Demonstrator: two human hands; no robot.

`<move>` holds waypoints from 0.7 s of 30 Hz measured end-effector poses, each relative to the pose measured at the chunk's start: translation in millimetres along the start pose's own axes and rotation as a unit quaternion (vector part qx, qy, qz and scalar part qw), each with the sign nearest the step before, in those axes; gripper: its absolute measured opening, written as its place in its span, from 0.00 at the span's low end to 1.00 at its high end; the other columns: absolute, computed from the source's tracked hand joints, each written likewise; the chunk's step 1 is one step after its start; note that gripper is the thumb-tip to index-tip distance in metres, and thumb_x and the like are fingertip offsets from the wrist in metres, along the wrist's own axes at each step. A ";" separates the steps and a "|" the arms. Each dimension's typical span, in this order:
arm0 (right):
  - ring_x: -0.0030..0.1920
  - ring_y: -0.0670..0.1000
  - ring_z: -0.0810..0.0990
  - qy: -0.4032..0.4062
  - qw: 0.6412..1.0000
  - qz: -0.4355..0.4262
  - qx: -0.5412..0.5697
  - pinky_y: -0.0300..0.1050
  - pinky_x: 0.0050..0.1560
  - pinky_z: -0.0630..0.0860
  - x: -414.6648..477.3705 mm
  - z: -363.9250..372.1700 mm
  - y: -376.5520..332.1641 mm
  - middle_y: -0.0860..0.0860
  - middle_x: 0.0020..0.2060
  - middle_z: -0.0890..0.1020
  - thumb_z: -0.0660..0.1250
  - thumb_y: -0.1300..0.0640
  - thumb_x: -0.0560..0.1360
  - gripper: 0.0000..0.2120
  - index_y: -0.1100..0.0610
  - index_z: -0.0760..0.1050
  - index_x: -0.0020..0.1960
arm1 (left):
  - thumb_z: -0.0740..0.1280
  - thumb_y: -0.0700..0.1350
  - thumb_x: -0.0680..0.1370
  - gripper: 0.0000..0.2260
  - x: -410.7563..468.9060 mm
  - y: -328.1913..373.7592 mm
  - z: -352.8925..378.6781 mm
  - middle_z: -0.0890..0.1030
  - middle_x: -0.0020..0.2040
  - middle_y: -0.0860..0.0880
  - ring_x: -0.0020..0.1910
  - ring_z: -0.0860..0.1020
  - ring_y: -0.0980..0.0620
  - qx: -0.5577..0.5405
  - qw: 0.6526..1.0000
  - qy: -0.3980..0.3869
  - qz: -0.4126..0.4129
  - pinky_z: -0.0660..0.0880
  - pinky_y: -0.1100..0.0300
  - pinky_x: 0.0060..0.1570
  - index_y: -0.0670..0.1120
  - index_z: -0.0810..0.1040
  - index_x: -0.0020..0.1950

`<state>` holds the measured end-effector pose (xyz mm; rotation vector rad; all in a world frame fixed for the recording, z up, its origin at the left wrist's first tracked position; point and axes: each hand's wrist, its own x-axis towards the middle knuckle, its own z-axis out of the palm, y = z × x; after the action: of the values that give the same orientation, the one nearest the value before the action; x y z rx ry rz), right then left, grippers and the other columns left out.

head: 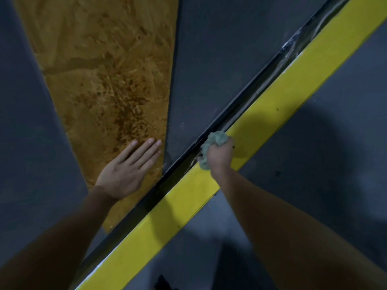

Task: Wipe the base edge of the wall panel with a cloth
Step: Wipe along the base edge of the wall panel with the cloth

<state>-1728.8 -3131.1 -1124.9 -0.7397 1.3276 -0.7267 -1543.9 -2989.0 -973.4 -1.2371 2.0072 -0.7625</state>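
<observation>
A crumpled grey-green cloth (215, 141) is bunched in my right hand (219, 158), which presses it into the dark base edge (240, 101) where the wall panel meets the floor. That edge runs diagonally from lower left to upper right, beside a yellow floor stripe (293, 80). My left hand (129, 170) lies flat, fingers together, on the orange-brown textured wall panel (100, 70), just left of the base edge. Part of the cloth is hidden under my right fist.
Dark grey wall sections (219, 49) flank the orange panel. Grey floor (335, 153) lies right of the yellow stripe, with my shadow on it. The gap further up the edge (293, 45) looks dusty and scuffed. A small dark object (163, 283) shows at the bottom.
</observation>
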 end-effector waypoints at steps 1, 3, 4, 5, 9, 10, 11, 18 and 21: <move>0.48 0.55 0.75 -0.012 1.000 0.015 0.017 0.47 0.50 0.73 -8.2 -0.7 6.2 0.51 0.47 0.75 0.57 0.64 0.79 0.12 0.58 0.67 0.61 | 0.52 0.46 0.81 0.31 1.3 -0.5 -1.6 0.51 0.85 0.38 0.84 0.51 0.40 -0.020 1.000 0.000 0.003 0.40 0.43 0.82 0.38 0.54 0.84; 0.47 0.54 0.77 -0.023 0.998 0.045 0.040 0.47 0.47 0.76 -24.2 -0.4 20.0 0.50 0.47 0.75 0.57 0.64 0.79 0.14 0.57 0.67 0.64 | 0.53 0.46 0.82 0.31 10.4 -3.0 -8.5 0.53 0.84 0.38 0.84 0.53 0.39 -0.051 0.999 0.011 0.004 0.43 0.43 0.82 0.39 0.55 0.84; 0.46 0.53 0.78 -0.017 0.997 0.057 0.046 0.48 0.47 0.77 -31.3 2.4 28.3 0.50 0.47 0.76 0.58 0.63 0.79 0.14 0.57 0.68 0.64 | 0.53 0.46 0.82 0.30 21.0 -6.3 -13.3 0.54 0.84 0.38 0.83 0.54 0.39 -0.058 0.998 0.022 0.002 0.46 0.43 0.82 0.39 0.57 0.84; 0.47 0.53 0.79 -0.010 0.997 0.058 0.050 0.50 0.49 0.79 -37.4 5.4 36.3 0.51 0.48 0.77 0.59 0.61 0.79 0.14 0.55 0.69 0.64 | 0.54 0.46 0.83 0.29 34.6 -10.9 -19.2 0.55 0.84 0.38 0.83 0.55 0.39 -0.062 0.997 0.037 -0.008 0.49 0.43 0.82 0.39 0.59 0.84; 0.45 0.60 0.84 -0.063 0.988 0.114 0.086 0.62 0.44 0.83 -51.1 19.6 53.1 0.57 0.49 0.83 0.62 0.55 0.75 0.10 0.43 0.72 0.53 | 0.56 0.45 0.82 0.27 93.4 -20.3 -42.0 0.55 0.84 0.38 0.84 0.55 0.40 -0.053 0.993 0.089 -0.063 0.54 0.41 0.81 0.40 0.65 0.81; 0.46 0.61 0.84 -0.082 0.984 0.130 0.093 0.63 0.45 0.83 -51.2 23.7 53.8 0.57 0.49 0.83 0.62 0.55 0.74 0.09 0.43 0.73 0.52 | 0.58 0.45 0.81 0.27 106.0 -21.4 -46.1 0.54 0.84 0.38 0.84 0.54 0.40 -0.049 0.993 0.088 -0.065 0.53 0.40 0.81 0.41 0.66 0.81; 0.47 0.61 0.84 -0.100 0.980 0.139 0.103 0.64 0.47 0.82 -51.5 26.1 53.5 0.57 0.49 0.83 0.63 0.54 0.74 0.09 0.43 0.74 0.51 | 0.59 0.45 0.81 0.27 117.4 -22.4 -49.1 0.54 0.84 0.38 0.84 0.53 0.40 -0.048 0.993 0.088 -0.062 0.53 0.40 0.81 0.41 0.66 0.81; 0.39 0.56 0.80 -0.257 0.962 0.090 0.015 0.49 0.38 0.80 -61.0 22.7 68.0 0.54 0.40 0.81 0.61 0.66 0.75 0.07 0.57 0.75 0.48 | 0.53 0.50 0.85 0.29 148.2 -20.9 -36.3 0.47 0.84 0.36 0.84 0.47 0.39 0.028 0.996 0.057 -0.055 0.41 0.37 0.81 0.40 0.58 0.84; 0.39 0.51 0.79 -0.215 0.969 0.114 -0.048 0.41 0.33 0.76 -52.4 22.6 86.1 0.55 0.45 0.82 0.63 0.63 0.78 0.07 0.59 0.77 0.54 | 0.50 0.53 0.85 0.32 149.8 -18.8 -37.0 0.44 0.84 0.35 0.84 0.44 0.39 0.040 0.996 0.045 -0.071 0.39 0.38 0.81 0.38 0.49 0.85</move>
<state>-1707.9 -3037.5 -1162.9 -0.7570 1.0307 -0.2946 -1613.7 -3127.8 -969.9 -1.3308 1.9548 -0.9748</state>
